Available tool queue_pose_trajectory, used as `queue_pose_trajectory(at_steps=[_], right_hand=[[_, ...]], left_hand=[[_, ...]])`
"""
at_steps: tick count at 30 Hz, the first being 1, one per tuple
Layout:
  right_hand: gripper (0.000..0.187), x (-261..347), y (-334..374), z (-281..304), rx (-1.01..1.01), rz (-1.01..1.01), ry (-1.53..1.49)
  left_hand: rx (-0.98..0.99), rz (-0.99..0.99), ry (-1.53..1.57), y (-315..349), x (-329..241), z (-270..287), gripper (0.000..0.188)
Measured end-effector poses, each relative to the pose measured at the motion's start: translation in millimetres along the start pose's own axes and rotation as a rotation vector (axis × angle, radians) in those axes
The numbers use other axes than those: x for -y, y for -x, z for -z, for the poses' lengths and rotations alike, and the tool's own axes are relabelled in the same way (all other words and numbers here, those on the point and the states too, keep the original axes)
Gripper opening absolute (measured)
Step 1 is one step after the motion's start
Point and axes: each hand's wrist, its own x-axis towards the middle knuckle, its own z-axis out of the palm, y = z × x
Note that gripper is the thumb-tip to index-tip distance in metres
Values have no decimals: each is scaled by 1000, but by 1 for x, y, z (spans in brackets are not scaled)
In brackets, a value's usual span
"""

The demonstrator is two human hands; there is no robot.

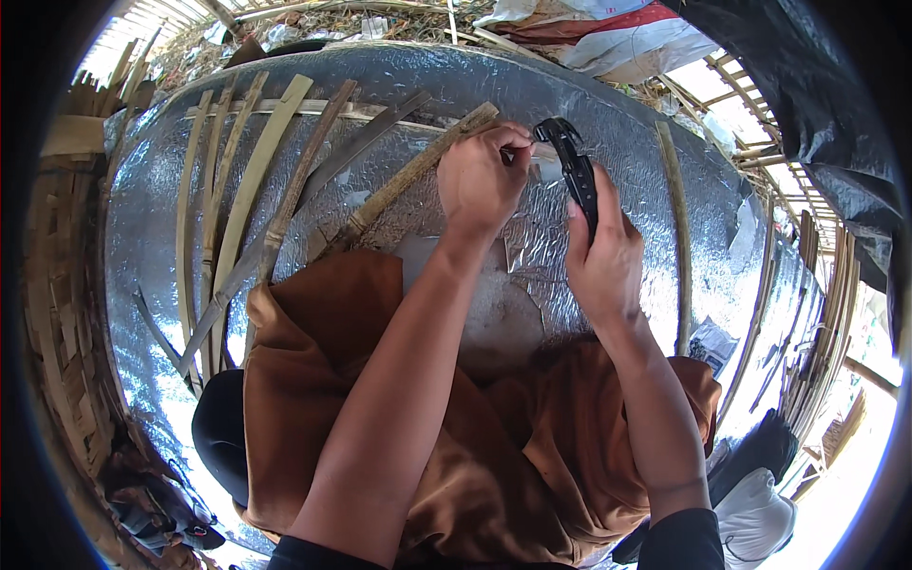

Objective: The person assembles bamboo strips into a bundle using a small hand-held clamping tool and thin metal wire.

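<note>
Brown cloth (503, 475) is spreading across the lower centre. Right of upper centre, the right hand (608, 261) is gripping a black hammer-like tool (580, 182), its long axis running upright, leaning left; just left of its head, the left hand (483, 176) is pinching narrowly, on what I cannot tell.

Bright daylight glare, dark curved rim

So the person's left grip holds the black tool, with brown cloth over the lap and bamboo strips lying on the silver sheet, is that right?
Not quite: the head view shows the black tool in the right grip, not the left grip. The brown cloth over the lap and bamboo strips on the silver sheet are correct.
</note>
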Motion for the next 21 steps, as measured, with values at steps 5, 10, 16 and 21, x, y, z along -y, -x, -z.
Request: queue_pose_trajectory(at_steps=[5,10,16,21], right_hand=[[48,2,-5,3,130,-86,97],[48,1,-3,4,-125,132,-44],[49,3,-4,6,-23,13,-16],[47,6,-10,5,-138,12,-113]], left_hand=[[46,41,-55,1,1,2,11],[32,36,-14,2,0,1,11],[18,-27,-32,-4,-2,1,10],[-7,-24,9,0,4,0,10]])
